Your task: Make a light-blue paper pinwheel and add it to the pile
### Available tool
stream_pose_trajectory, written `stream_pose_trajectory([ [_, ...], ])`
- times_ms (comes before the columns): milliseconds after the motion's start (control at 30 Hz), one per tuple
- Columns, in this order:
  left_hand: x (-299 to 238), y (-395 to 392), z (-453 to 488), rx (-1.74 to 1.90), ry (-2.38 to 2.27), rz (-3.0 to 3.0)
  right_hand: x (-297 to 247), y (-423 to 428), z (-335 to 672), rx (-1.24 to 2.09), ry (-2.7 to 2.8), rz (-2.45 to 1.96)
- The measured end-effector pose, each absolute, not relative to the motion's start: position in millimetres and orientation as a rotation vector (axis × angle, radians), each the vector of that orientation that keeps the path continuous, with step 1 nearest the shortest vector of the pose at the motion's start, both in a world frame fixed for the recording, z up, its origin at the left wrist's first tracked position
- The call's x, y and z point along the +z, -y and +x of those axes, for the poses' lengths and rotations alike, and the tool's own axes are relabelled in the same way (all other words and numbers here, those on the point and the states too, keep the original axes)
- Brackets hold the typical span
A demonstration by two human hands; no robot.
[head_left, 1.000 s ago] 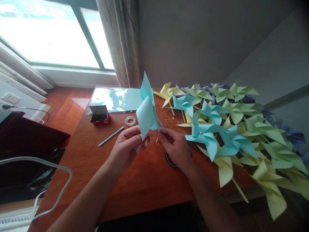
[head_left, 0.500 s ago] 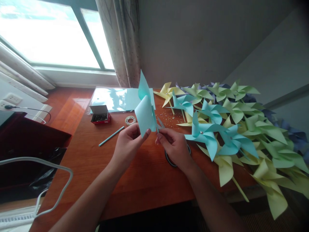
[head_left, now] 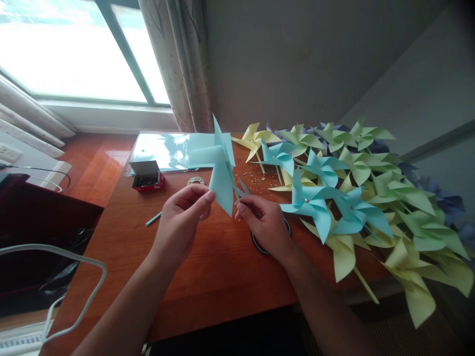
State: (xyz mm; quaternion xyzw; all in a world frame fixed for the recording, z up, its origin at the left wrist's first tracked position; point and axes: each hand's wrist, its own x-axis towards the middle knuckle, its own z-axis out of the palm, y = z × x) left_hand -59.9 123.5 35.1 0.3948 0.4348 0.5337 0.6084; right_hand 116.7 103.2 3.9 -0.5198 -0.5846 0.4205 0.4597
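I hold a light blue paper square (head_left: 221, 174), partly cut into flaps, upright over the wooden table (head_left: 208, 277). My left hand (head_left: 181, 217) pinches its lower left flap with fingers together. My right hand (head_left: 262, 221) is closed round scissors (head_left: 242, 188). Their grey blades reach into the paper's lower right edge, and a black handle loop shows beneath the hand. One flap of the paper sticks out to the left and a point stands up at the top.
A pile of blue, yellow, green and purple paper pinwheels (head_left: 352, 198) covers the table's right side. Behind lie blue sheets (head_left: 166, 151), a red box of pins (head_left: 146, 175), a tape roll (head_left: 195, 181) and a blue stick (head_left: 153, 219). A white cable (head_left: 55, 296) loops at the left.
The curled flap that my left hand held has opened out to the left. The paper has turned a little and my left fingers have moved to its lower edge.
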Motion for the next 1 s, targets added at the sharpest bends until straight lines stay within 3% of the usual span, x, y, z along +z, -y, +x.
stream_pose_trajectory([
  [1000, 38, -134, -68, 1.268, -0.768, 0.584, 5, -102, 117, 0.950, 1.496, -1.300],
])
